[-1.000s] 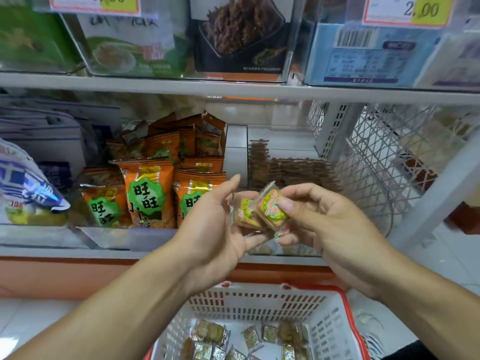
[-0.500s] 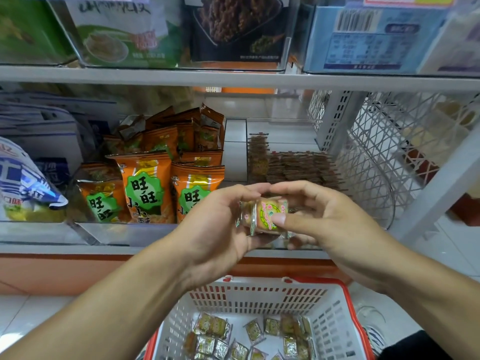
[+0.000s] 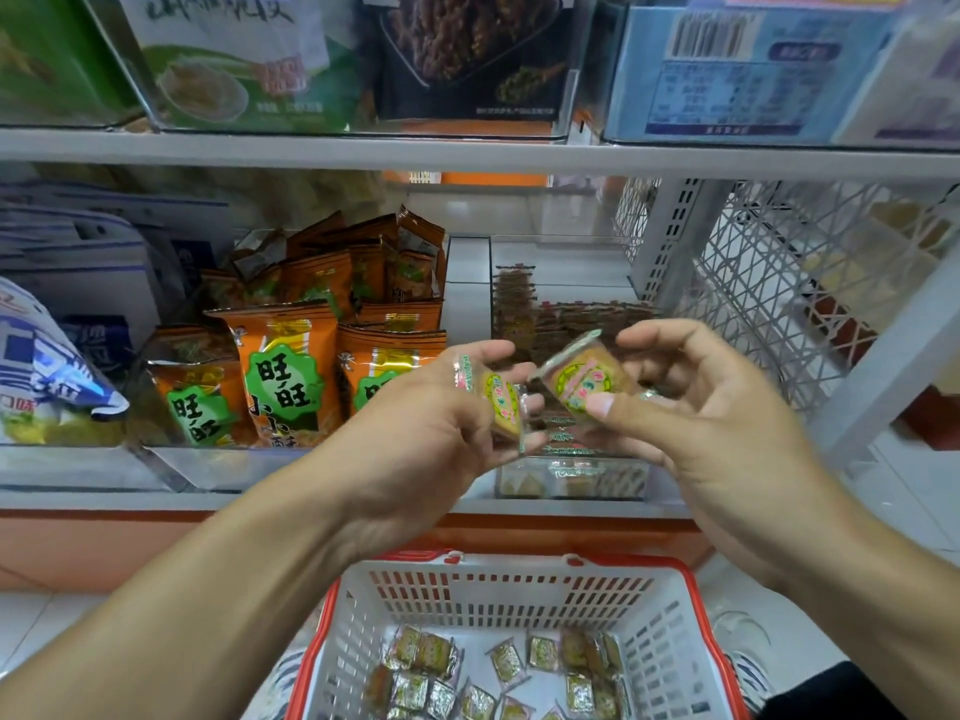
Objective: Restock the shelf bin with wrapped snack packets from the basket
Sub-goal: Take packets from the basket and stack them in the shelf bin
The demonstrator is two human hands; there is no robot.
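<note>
Snack packets [image 3: 501,662], small clear-wrapped squares with green and yellow labels, are mostly lying loose on the floor of the white basket [image 3: 511,597] with the red rim at the bottom center of the frame.

Going from the left edge: there's a blue and white bag [image 3: 49,376] at mid left, then a clear bin of orange snack bags [image 3: 283,376] with green badges, standing upright in rows left of center.

Center of the frame is where the hands are. The left hand [image 3: 415,439] comes in from the lower left, fingers curled, and it's got one packet [image 3: 501,405] held on edge between thumb and fingers. Just right of that, the right hand [image 3: 696,423] pinches a second packet [image 3: 584,381], thumb pressed on its lower edge, the other fingers loosely bent behind it. That one's tilted, label facing the camera. The two packets sit close side by side; can't tell if they touch.

Both are held right in front of the clear shelf bin [image 3: 571,480], center right, which already has rows of the same kind of packets stacked toward its back and a few visible through the front wall.

Further right is a white wire mesh panel [image 3: 779,283]. Across the top of the frame, an upper shelf [image 3: 467,155] carries more clear bins with boxed goods.
</note>
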